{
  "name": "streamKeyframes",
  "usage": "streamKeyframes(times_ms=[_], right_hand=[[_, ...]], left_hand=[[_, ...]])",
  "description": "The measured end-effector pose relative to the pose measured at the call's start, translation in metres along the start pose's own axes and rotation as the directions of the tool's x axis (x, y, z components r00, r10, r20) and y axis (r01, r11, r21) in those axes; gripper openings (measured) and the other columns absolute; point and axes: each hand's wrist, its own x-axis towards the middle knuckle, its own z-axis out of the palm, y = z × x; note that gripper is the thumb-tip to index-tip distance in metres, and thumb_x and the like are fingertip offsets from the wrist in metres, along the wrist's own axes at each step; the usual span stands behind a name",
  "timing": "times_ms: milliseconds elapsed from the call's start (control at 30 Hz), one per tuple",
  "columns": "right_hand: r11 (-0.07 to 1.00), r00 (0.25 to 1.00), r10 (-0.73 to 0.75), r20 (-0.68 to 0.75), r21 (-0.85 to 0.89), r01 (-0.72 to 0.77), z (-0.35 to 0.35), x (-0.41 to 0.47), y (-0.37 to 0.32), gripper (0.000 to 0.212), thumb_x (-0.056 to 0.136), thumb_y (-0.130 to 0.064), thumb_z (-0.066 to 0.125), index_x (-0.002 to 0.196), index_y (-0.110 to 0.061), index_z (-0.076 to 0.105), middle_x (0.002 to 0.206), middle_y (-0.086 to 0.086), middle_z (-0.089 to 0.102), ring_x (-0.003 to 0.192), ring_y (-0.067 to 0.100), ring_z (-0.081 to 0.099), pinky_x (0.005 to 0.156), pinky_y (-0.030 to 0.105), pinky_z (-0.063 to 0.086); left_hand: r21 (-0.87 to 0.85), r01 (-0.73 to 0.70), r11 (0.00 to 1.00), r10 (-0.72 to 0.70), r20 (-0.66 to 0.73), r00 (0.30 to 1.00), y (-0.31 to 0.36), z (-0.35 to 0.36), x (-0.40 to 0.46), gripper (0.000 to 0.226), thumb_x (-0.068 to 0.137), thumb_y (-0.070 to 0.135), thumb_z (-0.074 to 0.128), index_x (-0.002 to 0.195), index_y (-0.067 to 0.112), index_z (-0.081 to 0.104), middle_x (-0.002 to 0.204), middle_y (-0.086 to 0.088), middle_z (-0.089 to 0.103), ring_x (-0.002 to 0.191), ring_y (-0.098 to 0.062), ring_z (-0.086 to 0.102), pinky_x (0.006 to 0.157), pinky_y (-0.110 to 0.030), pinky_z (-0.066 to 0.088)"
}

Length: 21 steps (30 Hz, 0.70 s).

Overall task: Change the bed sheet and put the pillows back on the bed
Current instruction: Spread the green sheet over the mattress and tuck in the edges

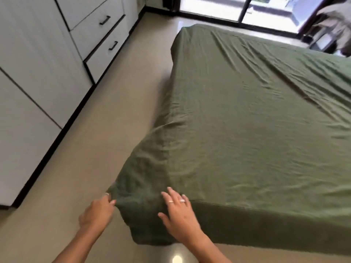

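Dark green bed sheet (247, 120) covers the bed, wrinkled, bunched at near corner. Left hand (96, 211) pinches the corner fabric; right hand (178, 211) lies flat, fingers spread, on it.

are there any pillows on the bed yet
No, the green sheet lies bare across the whole bed, with only the two hands at its near corner.

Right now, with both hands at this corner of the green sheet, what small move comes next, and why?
Probably tuck the corner under. The left hand pinches a loose flap of the sheet hanging toward the floor, while the right hand lies flat on the corner. The rest of the sheet already looks spread.
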Motion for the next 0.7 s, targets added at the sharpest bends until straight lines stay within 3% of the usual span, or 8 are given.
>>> streamKeyframes(times_ms=[133,233,367,467,533,600,633,700], right_hand=[[0.951,0.945,0.276,-0.172,-0.096,-0.295,-0.012,-0.055,0.092,0.071,0.053,-0.028,0.087,0.118,-0.008,0.065,0.122,0.014,0.063,0.109,0.026,0.064,0.088,0.042,0.054],[0.835,0.859,0.494,-0.133,-0.201,-0.511,-0.026,-0.097,0.156,0.085,0.031,-0.02,0.095,0.109,0.002,0.068,0.113,0.025,0.065,0.093,0.036,0.068,0.073,0.047,0.056],[0.738,0.774,0.629,-0.066,-0.263,-0.622,-0.034,-0.131,0.213,0.086,0.022,-0.023,0.098,0.099,0.005,0.07,0.096,0.022,0.067,0.075,0.037,0.068,0.06,0.047,0.055],[0.749,0.794,0.605,-0.068,-0.289,-0.596,-0.037,-0.134,0.233,0.077,0.025,-0.026,0.097,0.092,-0.001,0.071,0.083,0.013,0.065,0.062,0.029,0.065,0.046,0.04,0.049],[0.78,0.847,0.523,-0.091,-0.348,-0.519,-0.045,-0.126,0.235,0.046,0.039,-0.019,0.091,0.079,-0.007,0.07,0.071,0.01,0.062,0.055,0.026,0.063,0.041,0.036,0.045],[0.813,0.896,0.432,-0.102,-0.386,-0.436,-0.053,-0.114,0.236,0.006,0.063,-0.012,0.06,0.064,-0.011,0.066,0.059,0.007,0.056,0.046,0.025,0.059,0.036,0.034,0.042],[0.83,0.908,0.419,-0.019,-0.397,-0.391,-0.053,-0.108,0.24,0.016,0.062,-0.012,0.05,0.059,-0.013,0.066,0.054,0.007,0.053,0.043,0.024,0.056,0.035,0.034,0.04],[0.801,0.914,0.405,0.012,-0.486,-0.349,-0.062,-0.099,0.243,0.007,0.055,-0.014,0.062,0.055,-0.018,0.067,0.051,0.006,0.053,0.042,0.022,0.055,0.037,0.031,0.039]], left_hand=[[0.108,-0.375,0.921,0.371,0.056,0.927,0.076,0.018,-0.024,0.039,0.094,0.048,0.051,0.125,0.024,0.054,0.115,0.002,0.062,0.102,-0.018,0.063,0.079,-0.035,0.052],[0.281,-0.729,0.624,0.745,0.066,0.663,0.137,0.032,-0.05,0.051,0.063,0.052,0.082,0.098,0.018,0.071,0.086,0.002,0.064,0.073,-0.019,0.066,0.052,-0.034,0.051],[0.418,-0.858,0.299,0.856,0.28,0.435,0.202,0.059,-0.082,0.052,0.093,0.045,0.052,0.133,0.011,0.044,0.126,-0.008,0.05,0.119,-0.029,0.046,0.09,-0.04,0.038],[0.511,-0.834,0.209,0.845,0.336,0.417,0.228,0.076,-0.087,0.044,0.095,0.031,0.053,0.13,0.005,0.044,0.124,-0.015,0.051,0.116,-0.031,0.047,0.09,-0.04,0.037],[0.534,-0.83,0.162,0.873,0.314,0.372,0.236,0.082,-0.085,0.031,0.09,0.02,0.061,0.116,0.004,0.056,0.109,-0.016,0.059,0.102,-0.031,0.057,0.079,-0.039,0.042],[0.533,-0.843,0.071,0.895,0.339,0.29,0.237,0.081,-0.081,0.033,0.049,0.018,0.09,0.072,0.011,0.068,0.065,-0.01,0.061,0.057,-0.026,0.061,0.049,-0.03,0.037],[0.53,-0.846,0.053,0.901,0.34,0.269,0.235,0.082,-0.08,0.04,0.027,0.015,0.093,0.052,0.015,0.062,0.048,-0.004,0.053,0.039,-0.022,0.053,0.042,-0.024,0.026],[0.506,-0.859,0.081,0.915,0.304,0.265,0.233,0.088,-0.072,0.045,0.013,0.012,0.091,0.039,0.019,0.055,0.038,0.001,0.045,0.028,-0.018,0.045,0.044,-0.021,0.016]])
